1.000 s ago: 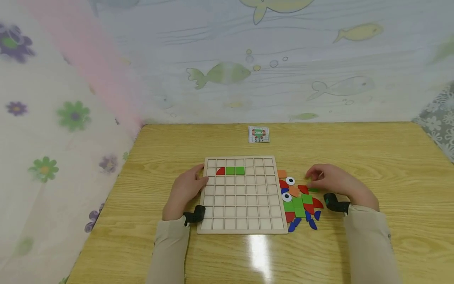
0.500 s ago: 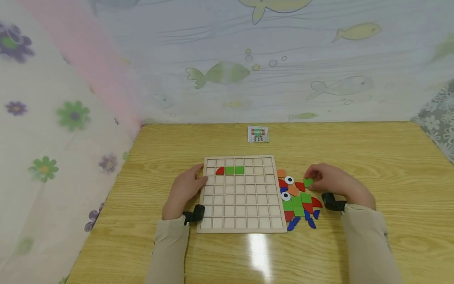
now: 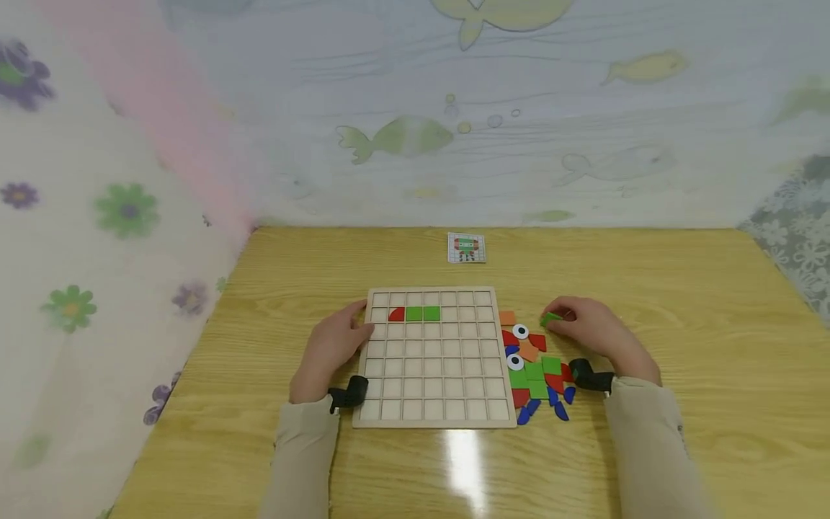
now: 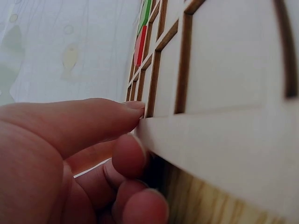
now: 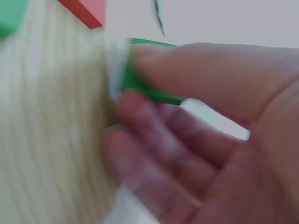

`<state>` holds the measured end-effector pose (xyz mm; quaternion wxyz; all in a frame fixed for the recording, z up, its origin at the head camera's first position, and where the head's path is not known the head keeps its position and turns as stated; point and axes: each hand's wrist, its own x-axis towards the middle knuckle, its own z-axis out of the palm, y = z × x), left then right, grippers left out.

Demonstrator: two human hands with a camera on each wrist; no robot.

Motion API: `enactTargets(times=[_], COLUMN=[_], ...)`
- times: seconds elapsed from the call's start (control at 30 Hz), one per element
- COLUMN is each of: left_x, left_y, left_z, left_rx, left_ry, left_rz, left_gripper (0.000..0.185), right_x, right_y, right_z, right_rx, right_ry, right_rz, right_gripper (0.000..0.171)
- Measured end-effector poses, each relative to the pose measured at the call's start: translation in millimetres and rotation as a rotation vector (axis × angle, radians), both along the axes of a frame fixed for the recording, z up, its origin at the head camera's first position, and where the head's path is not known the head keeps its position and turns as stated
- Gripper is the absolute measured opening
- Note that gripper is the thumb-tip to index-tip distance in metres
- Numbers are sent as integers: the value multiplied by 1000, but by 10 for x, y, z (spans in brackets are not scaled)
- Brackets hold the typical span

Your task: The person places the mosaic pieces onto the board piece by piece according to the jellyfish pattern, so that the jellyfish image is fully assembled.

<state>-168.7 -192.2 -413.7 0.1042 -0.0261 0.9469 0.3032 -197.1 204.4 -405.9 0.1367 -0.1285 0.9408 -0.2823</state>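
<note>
A pale wooden grid board (image 3: pixel 431 404) lies on the table. Its second row holds a red quarter-round piece (image 3: pixel 396 314) and two green squares (image 3: pixel 423 313). My left hand (image 3: pixel 331 346) rests against the board's left edge, thumb on top and fingers (image 4: pixel 128 154) curled at its side. To the right of the board my right hand (image 3: pixel 586 328) pinches a green square piece (image 3: pixel 551 318), lifted just above the loose pieces. In the right wrist view the green piece (image 5: pixel 145 88) sits between thumb and fingers, blurred.
A heap of loose pieces (image 3: pixel 534 375), red, green, orange, blue and two white eye discs, lies beside the board's right edge. A small pattern card (image 3: pixel 466 248) lies at the back of the wooden table (image 3: pixel 713 346). Patterned curtains close in the back and left.
My right hand picked a green square out of the heap and has carried it up and slightly left. The left hand stays on the board's edge. The view shifted a little.
</note>
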Motion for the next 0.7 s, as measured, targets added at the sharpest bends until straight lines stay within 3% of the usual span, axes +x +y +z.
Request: enactTargets(times=[0.17, 0.33, 0.5, 0.7], left_x=[-35, -23, 38, 23], left_y=[11, 49, 41, -15], left_z=[15, -76, -136, -84], left_rx=[24, 36, 48, 31], left_ry=[17, 31, 25, 34], left_rz=[-8, 20, 39, 52], left_gripper=[51, 51, 51, 51], right_x=[3, 2, -57, -192], right_y=[-160, -354, -626, -955], right_z=[-30, 0, 5, 33], right_rx=[-82, -134, -163, -186], right_ry=[45, 29, 9, 26], right_rz=[-60, -64, -36, 32], right_gripper=[29, 36, 33, 24])
